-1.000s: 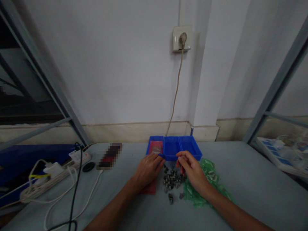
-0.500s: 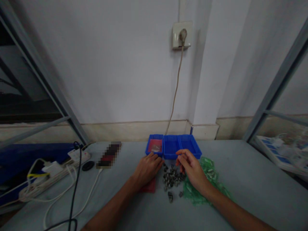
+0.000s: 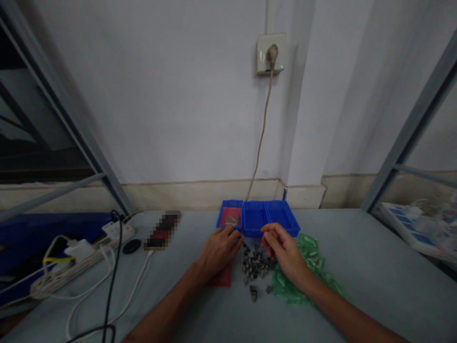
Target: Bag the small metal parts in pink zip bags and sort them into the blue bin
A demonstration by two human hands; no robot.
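Observation:
My left hand (image 3: 222,250) is closed, its fingers curled down at the front edge of the left blue bin (image 3: 219,216). Whatever its fingertips pinch is hidden. Beneath that hand lies a red plastic packet (image 3: 224,277), mostly covered by the palm and wrist. My right hand (image 3: 283,250) hovers beside a heap of small metal fittings (image 3: 254,266), fingers bent with the thumb side toward the left hand. Anything between those fingers is too small to make out. Under the right wrist spreads a green plastic bag (image 3: 309,247).
Inside the left bin sits a red packet (image 3: 231,215); a two-part blue tray (image 3: 255,216) adjoins it. Leftward are a blurred-out phone (image 3: 162,231) on a white cable, a black round disc (image 3: 132,246) and a power strip (image 3: 82,259). A wall socket (image 3: 271,53) feeds a cord behind the table.

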